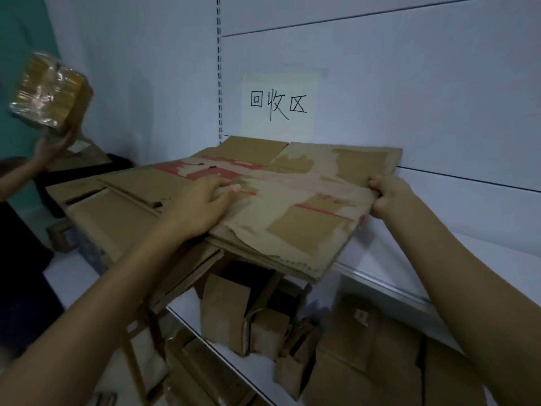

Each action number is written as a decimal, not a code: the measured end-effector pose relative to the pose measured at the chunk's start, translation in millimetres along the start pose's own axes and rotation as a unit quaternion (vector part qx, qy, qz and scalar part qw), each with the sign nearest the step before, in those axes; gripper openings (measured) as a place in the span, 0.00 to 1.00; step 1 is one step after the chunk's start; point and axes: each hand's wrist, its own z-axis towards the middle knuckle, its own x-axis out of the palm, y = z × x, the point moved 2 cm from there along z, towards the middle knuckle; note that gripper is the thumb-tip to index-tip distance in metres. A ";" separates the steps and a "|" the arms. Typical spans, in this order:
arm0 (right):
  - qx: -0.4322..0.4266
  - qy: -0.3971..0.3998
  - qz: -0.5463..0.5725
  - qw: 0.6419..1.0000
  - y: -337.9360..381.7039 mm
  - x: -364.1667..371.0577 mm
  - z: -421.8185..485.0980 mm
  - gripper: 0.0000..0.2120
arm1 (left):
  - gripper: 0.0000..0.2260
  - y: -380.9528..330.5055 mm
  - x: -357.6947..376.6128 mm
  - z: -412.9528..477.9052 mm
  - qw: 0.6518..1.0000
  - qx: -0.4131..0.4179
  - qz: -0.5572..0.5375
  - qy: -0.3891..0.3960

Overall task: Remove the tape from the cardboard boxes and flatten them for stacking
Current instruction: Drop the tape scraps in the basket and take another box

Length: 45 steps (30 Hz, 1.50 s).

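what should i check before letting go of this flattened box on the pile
1. Flattened box lies flat: ok.
2. All tape off it: cannot tell; only torn patches show.
3. Right hand grips its edge, left hand presses on top: ok.
4. Squared with the stack beneath: not ok; its near right corner hangs over open space.
5. Other person's taped box clear of the pile: ok.

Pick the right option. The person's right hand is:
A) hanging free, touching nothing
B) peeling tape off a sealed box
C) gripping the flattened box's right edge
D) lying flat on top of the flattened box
C: the right hand has its fingers curled round the right edge of the flattened box, while the left hand lies on its top.
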 end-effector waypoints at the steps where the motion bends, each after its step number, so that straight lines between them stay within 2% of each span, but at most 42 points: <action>1: -0.003 0.005 0.014 1.000 -5.3 10.9 -0.1 0.15 | 0.23 -4.8 -2.9 -9.6 1.000 0.008 -0.012 -0.007; 4: -0.030 0.014 0.043 0.999 -19.2 46.7 -3.0 0.19 | 0.20 -13.3 -10.1 -34.4 0.997 0.002 -0.045 -0.066; 6: -0.032 0.011 0.047 0.998 -30.0 68.7 -6.0 0.16 | 0.18 -16.5 -12.2 -45.7 0.992 -0.016 -0.089 -0.088; 8: -0.032 0.003 0.015 0.999 -43.9 82.2 -9.1 0.10 | 0.16 -19.8 -10.0 -53.2 0.994 -0.025 -0.088 -0.064; 10: -0.060 0.024 -0.042 0.997 -58.3 89.8 -11.0 0.09 | 0.23 -23.1 -3.4 -55.0 1.000 -0.011 -0.014 -0.009; 13: -0.142 0.028 -0.230 0.962 -76.3 91.8 -10.7 0.18 | 0.34 -19.7 7.4 -55.9 0.997 -0.003 0.076 0.024; 16: -0.181 0.017 -0.323 0.929 -90.6 90.5 -2.4 0.25 | 0.33 -9.8 10.3 -56.9 0.997 -0.008 0.072 -0.004; 22: -0.216 -0.066 -0.408 0.885 -100.7 89.3 6.4 0.18 | 0.29 3.6 22.1 -57.2 0.997 -0.037 0.070 -0.012; 25: -0.232 -0.092 -0.412 0.876 -101.2 88.8 4.9 0.17 | 0.27 8.1 28.9 -64.8 0.996 -0.030 0.082 -0.015; 32: -0.254 -0.097 -0.402 0.874 -102.7 86.1 -11.0 0.15 | 0.27 16.3 34.7 -66.8 0.996 -0.013 0.093 -0.005; 37: -0.228 0.027 -0.362 0.903 -112.2 78.6 -58.1 0.16 | 0.25 13.9 20.1 -49.2 0.998 0.001 0.053 -0.023; 42: -0.243 0.059 -0.395 0.884 -122.9 47.2 -121.6 0.24 | 0.23 6.6 9.9 -38.3 0.998 0.017 0.057 0.025; 45: -0.267 0.060 -0.403 0.873 -120.5 32.0 -151.4 0.23 | 0.19 -10.8 9.6 -42.2 0.996 0.076 0.038 0.034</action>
